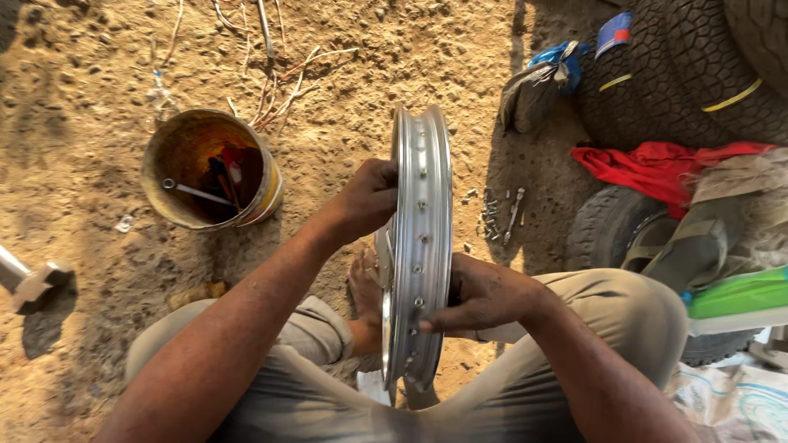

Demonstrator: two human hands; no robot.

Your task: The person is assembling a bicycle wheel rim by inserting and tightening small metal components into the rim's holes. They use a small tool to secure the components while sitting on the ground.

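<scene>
**Rim: handling notes**

Rim [420, 246] stands on edge between my knees, upright, channel facing up toward me. My left hand [369, 199] is wrapped over its left flange near the top, fingers closed on the edge. My right hand [484, 295] is closed on the right flange lower down, thumb pressing into the channel by a spoke hole.

Judgement: bare metal, stiff, will not flex under grip; moderate weight, manageable with two hands. Polished surface likely slick (dusty palms may help or hurt, unclear). Flange edges are thin, so best held across the full width, hands on opposite sides as now.

Nearby: bucket [212, 171] with tools to the left, loose bolts [492, 215] on the dirt, tyres [681, 74] to the right.
</scene>
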